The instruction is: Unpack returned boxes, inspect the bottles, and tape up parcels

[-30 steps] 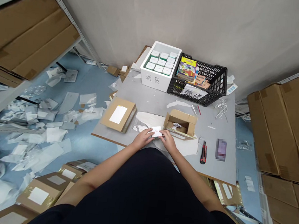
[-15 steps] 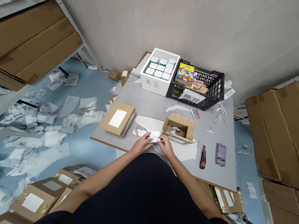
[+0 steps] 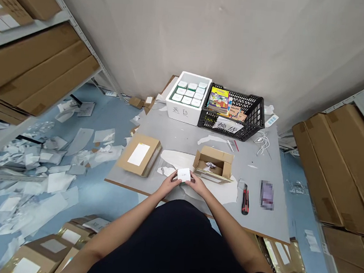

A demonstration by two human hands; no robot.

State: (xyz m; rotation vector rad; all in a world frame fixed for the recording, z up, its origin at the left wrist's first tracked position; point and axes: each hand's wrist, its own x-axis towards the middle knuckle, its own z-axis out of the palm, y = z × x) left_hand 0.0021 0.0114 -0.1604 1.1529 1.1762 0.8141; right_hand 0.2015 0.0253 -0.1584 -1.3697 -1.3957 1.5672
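A small white box [image 3: 184,174] with dark marks on its top is held between my two hands near the table's front edge. My left hand [image 3: 169,184] grips its left side, and my right hand [image 3: 197,184] grips its right side. Just beyond my right hand stands an open cardboard box [image 3: 214,164] with crumpled paper inside. Torn white paper [image 3: 217,190] lies beneath that box. To the left is a flat closed cardboard box [image 3: 139,154] bearing a white label. A red and black box cutter [image 3: 246,200] lies farther right.
At the table's back, a white foam box [image 3: 183,113] holds several white-topped small boxes. Beside it, a black plastic crate [image 3: 250,117] holds books. A blurred-out purple item [image 3: 267,195] and a white cable [image 3: 262,140] lie right. Shelves with cartons flank the table; paper scraps litter the left floor.
The small white box, still between both hands, now shows its top more squarely, and the fingers sit lower along its sides. The whole view has shifted slightly, with the table appearing lower.
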